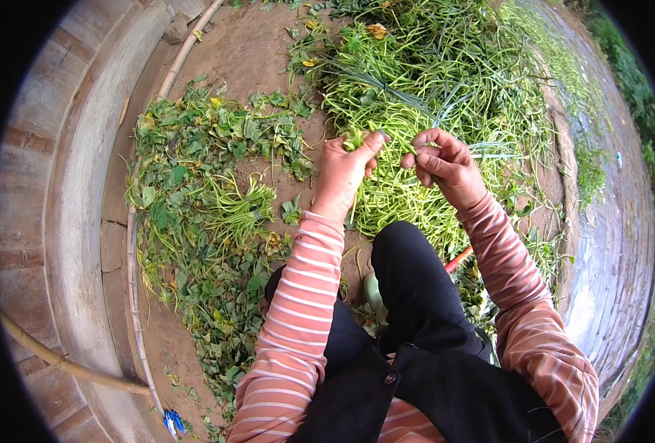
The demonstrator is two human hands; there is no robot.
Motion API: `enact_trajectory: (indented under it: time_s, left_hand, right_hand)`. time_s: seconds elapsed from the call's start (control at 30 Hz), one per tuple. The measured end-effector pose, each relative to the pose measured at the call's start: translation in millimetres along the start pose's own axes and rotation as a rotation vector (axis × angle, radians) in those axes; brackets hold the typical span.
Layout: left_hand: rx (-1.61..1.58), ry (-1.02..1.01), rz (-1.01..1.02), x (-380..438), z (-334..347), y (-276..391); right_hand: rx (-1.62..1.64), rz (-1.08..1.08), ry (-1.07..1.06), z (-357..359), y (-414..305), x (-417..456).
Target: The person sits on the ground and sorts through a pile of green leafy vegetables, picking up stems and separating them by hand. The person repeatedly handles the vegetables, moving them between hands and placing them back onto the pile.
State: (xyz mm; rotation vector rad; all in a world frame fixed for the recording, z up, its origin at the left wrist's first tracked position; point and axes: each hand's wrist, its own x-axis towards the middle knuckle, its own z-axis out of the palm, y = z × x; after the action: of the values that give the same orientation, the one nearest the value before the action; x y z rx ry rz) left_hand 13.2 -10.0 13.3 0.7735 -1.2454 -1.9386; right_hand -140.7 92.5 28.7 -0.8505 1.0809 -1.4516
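Observation:
My left hand (pixel 350 166) is closed around a small bunch of green stems (pixel 354 138), whose ends show above the fingers. Close by on the right, my right hand (pixel 443 160) pinches a thin green stem between thumb and fingers. Beneath and beyond both hands spreads a large heap of green leaf stalks (pixel 399 205). Thin bluish-green plastic strips (pixel 410 98) lie across that heap. A tied bundle of stalks (pixel 241 207) rests to the left on loose leaves.
Discarded leaves (pixel 200 144) cover the soil at left. Bamboo poles (pixel 133 266) run beside a concrete ledge (pixel 84 183). A red rod (pixel 459 259) shows beside my knee. Blue-and-white objects (pixel 174 422) lie at lower left. Wet ground or plastic sheeting (pixel 609 249) extends along the right.

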Motion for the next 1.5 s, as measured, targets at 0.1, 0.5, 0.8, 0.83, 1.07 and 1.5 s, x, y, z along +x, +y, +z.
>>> enact_trajectory:
  time_s: [0.1,0.5,0.8,0.83,1.07,1.5]
  left_hand:
    - [0.002,-0.014,-0.003,-0.5,2.0,-4.2]
    - [0.121,0.019,0.066,0.4,6.1,-7.6]
    - [0.024,-0.001,0.037,-2.0,10.4,-8.0]
    - [0.011,-0.004,0.037,-2.1,10.4,-8.3]
    - [0.151,-0.086,0.109,-2.9,6.8,-4.6]
    - [0.093,-0.357,0.067,-6.4,11.1,-10.4]
  right_hand:
    - [0.058,0.033,-0.022,7.6,-0.5,1.8]
    - [-0.082,-0.006,0.145,17.1,5.0,3.4]
    - [-0.387,-0.115,0.134,27.2,1.4,0.8]
    - [-0.379,-0.103,0.126,28.5,1.7,0.5]
    - [-0.598,-0.183,0.124,12.4,-1.4,8.6]
    - [-0.475,0.055,-0.228,-1.2,-30.2,22.3]
